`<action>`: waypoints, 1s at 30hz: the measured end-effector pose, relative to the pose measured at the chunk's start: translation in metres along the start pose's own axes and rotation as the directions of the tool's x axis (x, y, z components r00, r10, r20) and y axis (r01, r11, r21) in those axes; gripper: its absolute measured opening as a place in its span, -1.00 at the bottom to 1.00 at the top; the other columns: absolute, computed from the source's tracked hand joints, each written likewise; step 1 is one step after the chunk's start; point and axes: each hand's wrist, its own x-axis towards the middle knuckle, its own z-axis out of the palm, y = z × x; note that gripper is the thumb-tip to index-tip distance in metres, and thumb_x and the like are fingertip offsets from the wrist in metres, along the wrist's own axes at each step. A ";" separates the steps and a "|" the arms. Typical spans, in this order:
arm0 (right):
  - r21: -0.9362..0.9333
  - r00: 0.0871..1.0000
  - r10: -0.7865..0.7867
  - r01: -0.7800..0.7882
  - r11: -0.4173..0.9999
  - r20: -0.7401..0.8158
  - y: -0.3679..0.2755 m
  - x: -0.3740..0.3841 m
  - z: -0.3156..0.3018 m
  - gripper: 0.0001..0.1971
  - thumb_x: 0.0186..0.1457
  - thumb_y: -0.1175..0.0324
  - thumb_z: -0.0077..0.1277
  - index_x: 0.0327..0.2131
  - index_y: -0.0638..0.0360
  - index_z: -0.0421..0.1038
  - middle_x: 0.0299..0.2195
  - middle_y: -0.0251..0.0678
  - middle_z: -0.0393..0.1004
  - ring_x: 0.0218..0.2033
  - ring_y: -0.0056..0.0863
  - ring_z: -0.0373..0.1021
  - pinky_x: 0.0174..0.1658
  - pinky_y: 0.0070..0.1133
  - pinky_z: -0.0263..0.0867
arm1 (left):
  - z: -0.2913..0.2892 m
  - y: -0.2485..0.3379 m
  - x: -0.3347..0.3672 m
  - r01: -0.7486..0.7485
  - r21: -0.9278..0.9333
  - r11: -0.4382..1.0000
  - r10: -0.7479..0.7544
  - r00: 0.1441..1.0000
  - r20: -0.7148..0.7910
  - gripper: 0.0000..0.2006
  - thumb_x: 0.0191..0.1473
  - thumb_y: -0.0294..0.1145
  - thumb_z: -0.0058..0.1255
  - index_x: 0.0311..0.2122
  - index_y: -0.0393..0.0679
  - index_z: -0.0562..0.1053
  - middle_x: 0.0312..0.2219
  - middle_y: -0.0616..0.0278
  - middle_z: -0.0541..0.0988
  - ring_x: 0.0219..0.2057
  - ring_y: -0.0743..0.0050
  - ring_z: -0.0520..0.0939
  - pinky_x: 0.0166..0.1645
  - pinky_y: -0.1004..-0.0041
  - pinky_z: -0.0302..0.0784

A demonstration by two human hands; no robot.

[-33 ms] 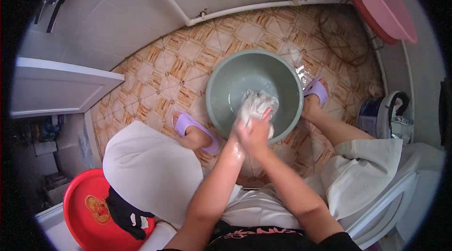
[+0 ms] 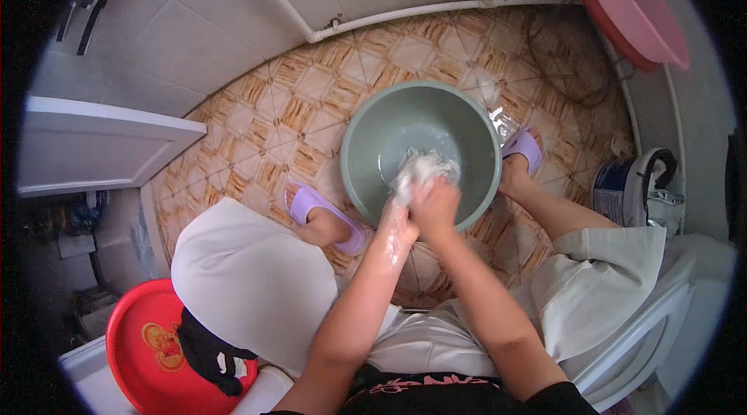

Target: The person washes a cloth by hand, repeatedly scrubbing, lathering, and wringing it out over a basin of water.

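A pale green basin (image 2: 359, 178) stands on the floor between my feet. A bunched wet white cloth (image 2: 420, 166) hangs into its near half. Closed around the cloth's near end, my left hand (image 2: 398, 219) looks wet, with suds along its wrist. My right hand (image 2: 434, 207) presses over the cloth just right of my left one, its fingers curled and slightly blurred. The two hands touch each other above the basin's near rim. Part of the cloth is hidden under my fingers.
At lower left a red basin (image 2: 136, 345) holds dark clothing (image 2: 206, 353). A white cabinet door (image 2: 101, 143) juts in at left. A blue-and-white container (image 2: 618, 191) stands at right, and pink basins (image 2: 642, 14) hang on the wall. Purple slippers (image 2: 315, 205) are on my feet.
My right hand has shifted slightly forward and right over the cloth. The cloth is squeezed into a different shape, and more of my left hand shows. The basin has stayed put.
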 end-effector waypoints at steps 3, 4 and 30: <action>0.030 0.987 0.163 -0.163 0.986 -0.004 0.036 0.035 -0.018 -0.66 0.09 0.19 -0.23 -0.42 0.31 0.40 -0.28 0.12 0.37 -0.24 -0.16 0.37 -0.21 -0.44 0.27 | 0.008 0.010 0.009 0.111 0.142 0.984 -0.083 0.979 -0.187 -0.58 0.03 -0.41 -0.17 0.02 -0.31 0.19 -0.03 0.02 0.33 -0.01 0.17 0.36 0.09 0.16 0.21; 0.032 0.987 0.163 -0.163 0.986 -0.007 0.050 0.044 -0.018 -0.66 0.09 0.19 -0.23 -0.42 0.31 0.40 -0.28 0.12 0.37 -0.24 -0.16 0.37 -0.21 -0.44 0.27 | 0.012 0.016 0.015 0.112 0.144 0.983 -0.084 0.979 -0.184 -0.58 0.03 -0.41 -0.17 0.02 -0.31 0.19 -0.03 0.02 0.33 -0.01 0.17 0.36 0.09 0.16 0.21; -0.018 0.997 -0.036 0.035 0.999 -0.067 0.015 0.009 0.000 -0.82 -0.02 0.24 -0.06 -0.44 0.14 0.38 -0.59 -0.06 0.43 -0.54 -0.14 0.41 -0.45 -0.36 0.28 | -0.003 0.006 0.006 0.075 0.037 0.997 -0.060 0.953 -0.296 -0.66 0.03 -0.50 -0.27 -0.05 -0.37 0.22 -0.09 -0.01 0.35 -0.02 0.13 0.34 0.15 0.23 0.10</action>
